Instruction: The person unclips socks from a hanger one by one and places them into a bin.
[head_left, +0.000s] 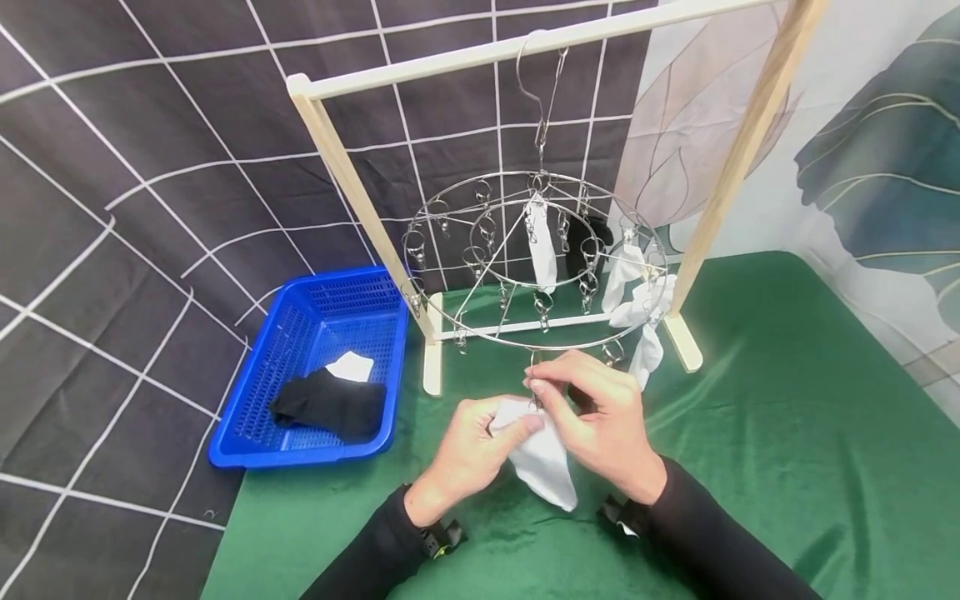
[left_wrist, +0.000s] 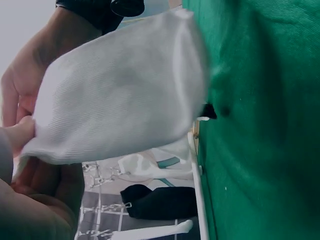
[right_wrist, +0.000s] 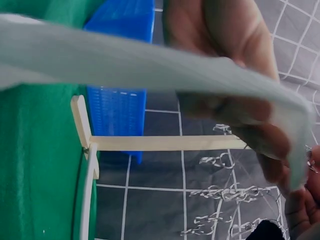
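Observation:
A white sock hangs toe down between the two hands, in front of a round metal clip hanger. My left hand pinches its upper edge, the thumb lying on the front. With thumb and fingertips, my right hand pinches a small metal clip at the hanger's near rim, just above the sock. Fingers partly hide where clip and cloth meet. In the left wrist view the sock spreads broad and flat; in the right wrist view the sock appears edge-on and blurred.
The hanger hangs from a wooden frame. Clipped to it are a white sock, a black sock and white items at right. At left, a blue basket holds black cloth and a white piece. Green cloth covers the table.

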